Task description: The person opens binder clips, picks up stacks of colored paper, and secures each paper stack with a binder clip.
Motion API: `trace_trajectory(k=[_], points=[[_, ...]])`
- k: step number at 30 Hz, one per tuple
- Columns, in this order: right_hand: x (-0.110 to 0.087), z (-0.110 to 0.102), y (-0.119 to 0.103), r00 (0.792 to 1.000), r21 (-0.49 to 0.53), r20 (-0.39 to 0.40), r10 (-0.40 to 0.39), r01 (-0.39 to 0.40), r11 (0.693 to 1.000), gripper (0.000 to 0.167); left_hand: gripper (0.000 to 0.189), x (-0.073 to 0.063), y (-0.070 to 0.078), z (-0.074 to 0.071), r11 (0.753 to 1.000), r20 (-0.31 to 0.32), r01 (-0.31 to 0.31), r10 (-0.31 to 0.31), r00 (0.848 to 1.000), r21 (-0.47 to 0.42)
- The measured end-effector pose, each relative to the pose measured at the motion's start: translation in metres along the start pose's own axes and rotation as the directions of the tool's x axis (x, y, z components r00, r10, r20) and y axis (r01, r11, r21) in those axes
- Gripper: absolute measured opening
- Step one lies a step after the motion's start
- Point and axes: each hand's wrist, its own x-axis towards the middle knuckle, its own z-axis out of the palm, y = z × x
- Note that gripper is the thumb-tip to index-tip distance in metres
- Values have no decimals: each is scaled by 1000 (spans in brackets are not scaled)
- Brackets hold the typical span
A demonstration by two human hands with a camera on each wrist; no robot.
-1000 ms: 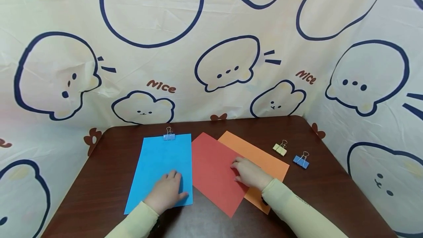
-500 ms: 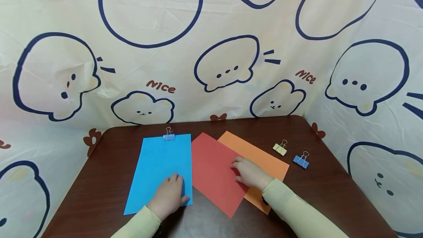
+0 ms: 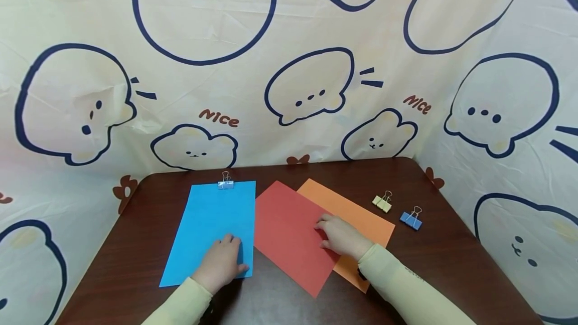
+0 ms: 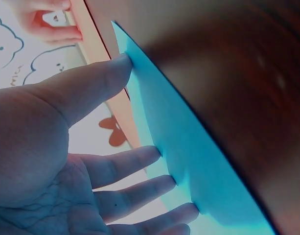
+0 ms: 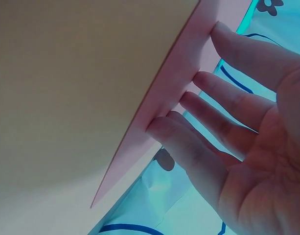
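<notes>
A blue sheet of paper (image 3: 203,219) lies on the left side of the table, with a pale blue binder clip (image 3: 226,184) on its far edge. My left hand (image 3: 220,263) rests on the near part of this sheet, and in the left wrist view its fingertips (image 4: 167,185) touch the paper with the fingers extended. Right of it, a red sheet (image 3: 289,234) partly covers an orange sheet (image 3: 361,214). My right hand (image 3: 340,237) presses its fingertips on the red sheet's right part; the right wrist view shows the fingers reaching down, nothing gripped.
At the back right of the dark brown table (image 3: 451,265) lie a yellow binder clip (image 3: 382,203) and a blue binder clip (image 3: 411,220). A cartoon-printed cloth (image 3: 248,84) hangs behind the table and along its sides.
My left hand has slid the blue sheet and its clip a little to the left, so its right edge sits farther left. The right hand and the red and orange sheets have stayed put.
</notes>
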Motion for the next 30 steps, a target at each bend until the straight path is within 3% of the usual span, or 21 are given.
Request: trace_trajectory(k=[20,30], points=[[0,1,1,1000,-3,1,14,-14,1000,39,64,7,-44,-4,992,-48,124,-125,991,-26],[1,2,3,1000,1,6,9,-9,1000,40,68,14,-64,-10,980,-26,189,-190,981,-56]])
